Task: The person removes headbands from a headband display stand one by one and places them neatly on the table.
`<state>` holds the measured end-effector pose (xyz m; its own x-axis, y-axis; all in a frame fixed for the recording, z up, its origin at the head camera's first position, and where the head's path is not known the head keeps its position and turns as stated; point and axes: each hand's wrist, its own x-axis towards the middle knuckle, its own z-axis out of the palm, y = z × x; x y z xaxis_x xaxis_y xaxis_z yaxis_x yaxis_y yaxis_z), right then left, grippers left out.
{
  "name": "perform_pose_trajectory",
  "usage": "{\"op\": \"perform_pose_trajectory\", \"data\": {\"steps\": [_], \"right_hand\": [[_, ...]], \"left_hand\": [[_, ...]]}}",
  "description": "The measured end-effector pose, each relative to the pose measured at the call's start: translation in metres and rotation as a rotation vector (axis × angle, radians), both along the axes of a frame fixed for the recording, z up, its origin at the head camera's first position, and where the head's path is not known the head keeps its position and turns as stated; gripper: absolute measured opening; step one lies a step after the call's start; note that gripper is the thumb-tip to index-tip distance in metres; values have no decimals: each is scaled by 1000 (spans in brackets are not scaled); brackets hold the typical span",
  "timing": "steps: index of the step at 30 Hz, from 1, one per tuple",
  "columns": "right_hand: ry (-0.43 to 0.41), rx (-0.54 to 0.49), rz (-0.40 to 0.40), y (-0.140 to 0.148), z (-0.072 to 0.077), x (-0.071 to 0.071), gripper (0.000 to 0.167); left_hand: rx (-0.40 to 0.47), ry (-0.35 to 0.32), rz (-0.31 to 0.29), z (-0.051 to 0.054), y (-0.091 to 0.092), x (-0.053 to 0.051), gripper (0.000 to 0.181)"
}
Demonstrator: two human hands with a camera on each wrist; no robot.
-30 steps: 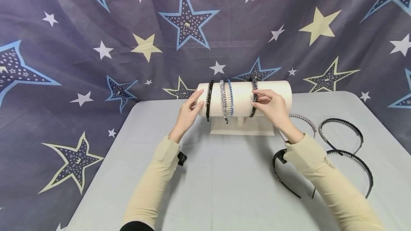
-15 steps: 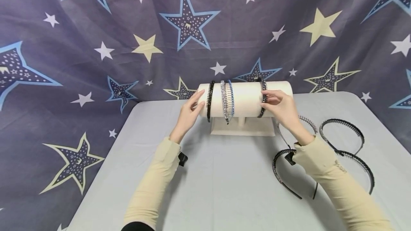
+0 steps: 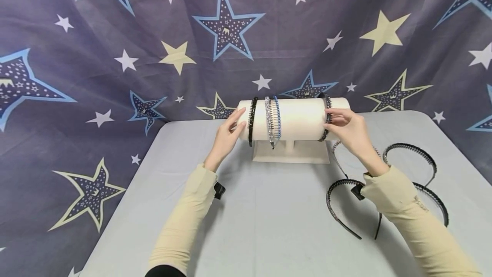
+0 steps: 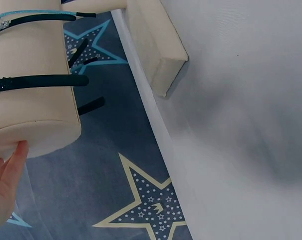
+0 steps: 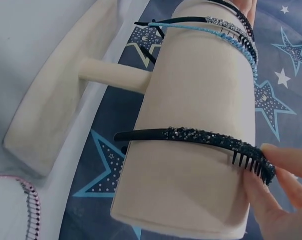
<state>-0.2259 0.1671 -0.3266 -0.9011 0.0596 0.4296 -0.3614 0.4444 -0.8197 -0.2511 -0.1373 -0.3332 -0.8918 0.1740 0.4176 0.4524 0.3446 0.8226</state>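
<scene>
A white cylindrical headband stand (image 3: 301,119) lies level on its post and base. Between the thumb and fingers of my right hand (image 3: 351,134) is pinched the toothed, beaded top of a black headband (image 5: 200,137), which straddles the cylinder near its right end. My left hand (image 3: 224,142) rests against the cylinder's left end, and the left wrist view shows its fingers (image 4: 13,167) touching the end face. Also round the cylinder are a black headband (image 3: 251,123) near the left end, then a silver one (image 3: 268,116) and a blue one (image 3: 278,119) close together.
Several more headbands lie on the grey table at the right, among them a black one (image 3: 415,146) and a nearer black one (image 3: 329,198) partly under my right forearm. The stand's base (image 3: 307,154) sits at the back, before a star-patterned cloth (image 3: 230,80).
My right hand has slid the black headband rightward along the cylinder, away from the blue one. My left hand has stayed at the left end.
</scene>
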Motion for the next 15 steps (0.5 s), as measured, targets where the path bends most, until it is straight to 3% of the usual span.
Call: {"op": "perform_pose_trajectory", "data": {"steps": [9,15], "right_hand": [[32,16,-54,10,-2,4,35],[2,18,-90,16,-3,5,35]], "left_hand": [[-3,-2,10,1,0,1,39],[-7,-6,8,1,0,1,40]]}}
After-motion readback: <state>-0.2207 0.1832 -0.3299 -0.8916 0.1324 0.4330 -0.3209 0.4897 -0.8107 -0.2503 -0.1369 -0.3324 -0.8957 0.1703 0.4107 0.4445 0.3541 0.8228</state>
